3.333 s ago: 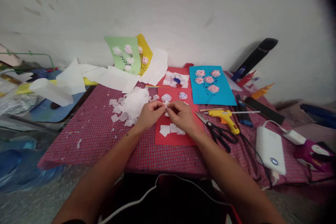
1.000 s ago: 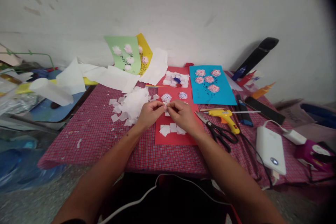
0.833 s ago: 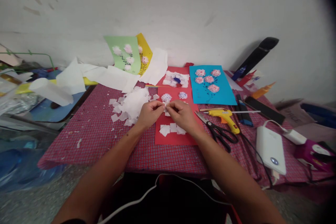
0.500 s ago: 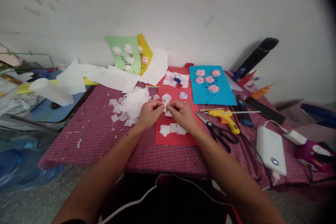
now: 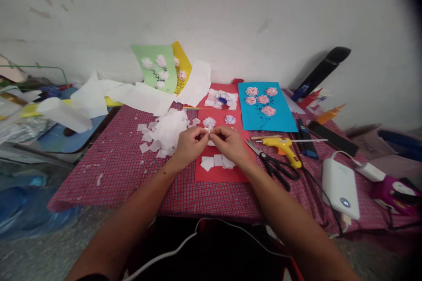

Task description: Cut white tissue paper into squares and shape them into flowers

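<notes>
My left hand and my right hand meet fingertip to fingertip above a red sheet of card. Both are closed in a pinch on a small piece of white tissue paper, mostly hidden by the fingers. Just beyond the fingertips, two speckled paper flowers lie on the card: a larger one and a bluish one. Several white paper squares lie on the card nearer me. A heap of cut white paper sits left of my left hand.
Right of the card lie black-handled scissors, a yellow glue gun and a white power bank. Behind are a paint-stained tissue, a blue flower card and a green one. Long white paper strips spread back left.
The fingertips have drawn closer around the white tissue piece, so less of it shows. My left hand has shifted slightly right; everything else stays in place.
</notes>
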Motion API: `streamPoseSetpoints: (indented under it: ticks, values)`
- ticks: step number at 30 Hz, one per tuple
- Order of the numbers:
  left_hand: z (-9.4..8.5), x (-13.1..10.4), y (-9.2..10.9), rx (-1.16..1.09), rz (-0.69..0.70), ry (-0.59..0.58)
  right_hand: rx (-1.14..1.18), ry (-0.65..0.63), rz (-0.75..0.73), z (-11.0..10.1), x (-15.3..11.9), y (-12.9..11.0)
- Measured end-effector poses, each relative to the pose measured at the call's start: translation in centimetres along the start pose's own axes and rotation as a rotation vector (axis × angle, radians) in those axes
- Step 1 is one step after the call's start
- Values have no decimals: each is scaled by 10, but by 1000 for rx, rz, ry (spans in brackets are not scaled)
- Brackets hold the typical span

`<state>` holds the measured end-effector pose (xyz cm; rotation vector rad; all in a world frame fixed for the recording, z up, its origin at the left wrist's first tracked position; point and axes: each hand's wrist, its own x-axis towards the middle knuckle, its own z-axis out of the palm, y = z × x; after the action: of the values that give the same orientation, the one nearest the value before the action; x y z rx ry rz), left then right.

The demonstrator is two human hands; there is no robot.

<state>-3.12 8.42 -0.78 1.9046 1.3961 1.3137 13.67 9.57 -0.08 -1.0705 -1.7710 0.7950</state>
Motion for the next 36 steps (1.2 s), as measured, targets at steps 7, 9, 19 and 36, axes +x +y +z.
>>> streamPoseSetpoints:
  ticks: [7,9,19,36]
  values:
    - [1,1,-1,-20,-45,11,3,10,4,1,1,1]
    - [1,1,-2,-33,-63,17,23,11,14,1,1,1]
    - [-1,1,-1,-123,-143,30,145,2,109,-2,2,5]
    - [0,1,-1,-89,-63,35,266,-28,111,0,1,1]
